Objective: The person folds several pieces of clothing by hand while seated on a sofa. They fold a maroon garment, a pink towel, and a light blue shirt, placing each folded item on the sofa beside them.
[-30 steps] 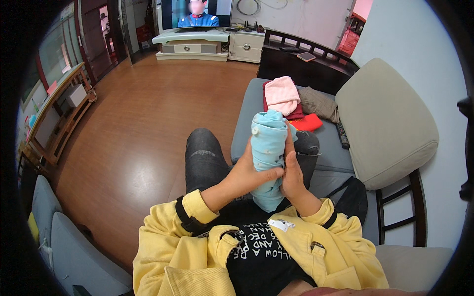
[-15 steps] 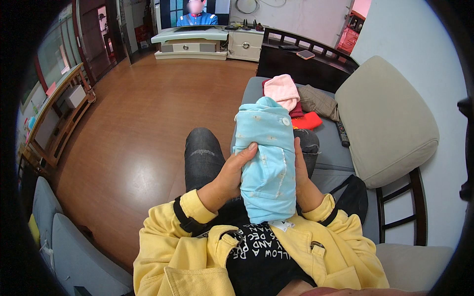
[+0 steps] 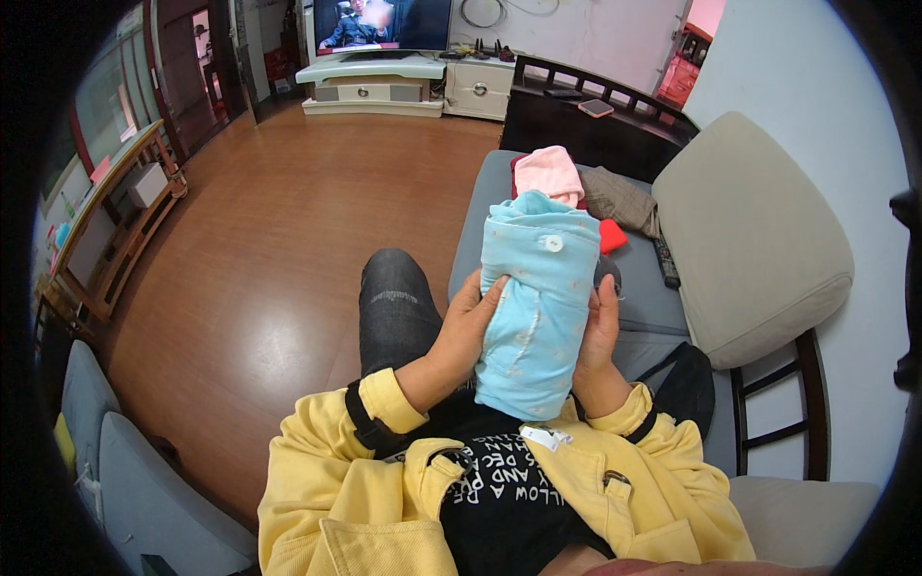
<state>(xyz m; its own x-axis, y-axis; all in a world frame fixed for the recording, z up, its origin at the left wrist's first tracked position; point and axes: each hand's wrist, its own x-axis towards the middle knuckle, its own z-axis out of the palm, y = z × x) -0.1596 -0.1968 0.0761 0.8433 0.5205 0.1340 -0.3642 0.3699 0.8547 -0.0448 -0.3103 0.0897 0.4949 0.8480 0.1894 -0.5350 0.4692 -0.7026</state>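
Observation:
A light blue garment (image 3: 538,317) with a white button near its upper end is rolled into a thick bundle and held upright above my lap. My left hand (image 3: 465,326) grips its left side, with the thumb on the front face. Along the right side, my right hand (image 3: 600,336) presses against the cloth, its thumb pointing up. The other fingers of both hands are partly hidden behind the roll. A white tag (image 3: 545,437) shows just below the bundle's lower end.
Ahead on the grey sofa (image 3: 480,206) lie a pink cloth (image 3: 547,173), a red item (image 3: 612,236), a brown checked cloth (image 3: 619,200) and a remote control (image 3: 666,262). A beige cushion (image 3: 759,240) leans at the right. A phone (image 3: 595,108) rests on the dark wooden armrest (image 3: 538,120).
The rolled garment has shifted a little to the right and turned slightly, its top now leaning right. Both hands moved with it. More of the white tag shows below.

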